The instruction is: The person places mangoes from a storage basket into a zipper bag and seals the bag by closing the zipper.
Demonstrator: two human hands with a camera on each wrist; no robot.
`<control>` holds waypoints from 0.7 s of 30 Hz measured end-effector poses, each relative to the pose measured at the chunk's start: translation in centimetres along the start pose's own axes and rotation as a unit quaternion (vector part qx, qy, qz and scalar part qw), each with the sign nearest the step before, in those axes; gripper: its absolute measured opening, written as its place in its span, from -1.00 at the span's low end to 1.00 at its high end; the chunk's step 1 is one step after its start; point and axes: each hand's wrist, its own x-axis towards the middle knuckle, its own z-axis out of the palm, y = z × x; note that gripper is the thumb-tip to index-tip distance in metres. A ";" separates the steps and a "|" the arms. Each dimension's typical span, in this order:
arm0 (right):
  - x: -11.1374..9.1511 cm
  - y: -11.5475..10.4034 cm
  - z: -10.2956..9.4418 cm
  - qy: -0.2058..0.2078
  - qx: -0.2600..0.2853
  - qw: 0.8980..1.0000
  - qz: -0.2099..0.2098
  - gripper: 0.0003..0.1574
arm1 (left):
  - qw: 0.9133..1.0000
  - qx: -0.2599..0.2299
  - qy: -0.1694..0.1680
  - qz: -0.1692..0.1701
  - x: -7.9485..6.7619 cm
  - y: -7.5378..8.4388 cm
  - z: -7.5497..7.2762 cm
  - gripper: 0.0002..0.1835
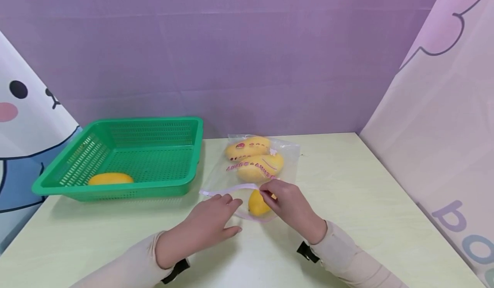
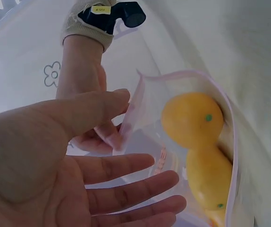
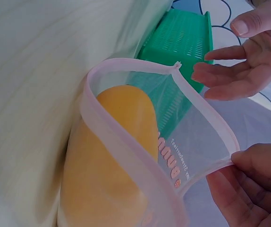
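Note:
A clear zip bag [image 1: 217,177] with pink printing lies on the table, its mouth facing the person and gaping. Inside are two yellow mangoes [image 1: 255,168] toward the far end and another mango [image 1: 257,205] by the mouth. My right hand [image 1: 291,204] pinches the upper lip of the mouth between thumb and fingertips, as the right wrist view [image 3: 256,182] also shows. Left of the mouth, my left hand [image 1: 202,223] has its fingers extended and thumb spread, holding nothing. In the left wrist view its fingers [image 2: 131,194] overlap the bag's side.
A green plastic basket [image 1: 115,190] stands to the left on the table [image 1: 347,185], with one mango [image 1: 110,178] at its near side. A purple cloth backdrop [image 1: 247,65] rises behind the table, and printed cloth panels [image 1: 436,120] flank it.

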 end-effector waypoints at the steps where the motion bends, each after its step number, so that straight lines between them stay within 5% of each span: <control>1: 0.0 0.0 0.0 0.001 0.000 1.000 0.000 -0.84 | 1.000 0.001 0.004 0.000 -0.2 -0.1 -0.2 -0.46; 11: 0.0 0.0 0.1 0.011 -0.005 1.000 -0.008 -0.84 | 0.995 0.009 0.094 0.019 -1.2 -1.4 -1.1 -0.47; 21: 0.0 0.1 0.1 0.010 -0.007 1.000 -0.014 -0.86 | 0.992 0.002 0.129 -0.009 -1.4 -2.9 -2.1 -0.46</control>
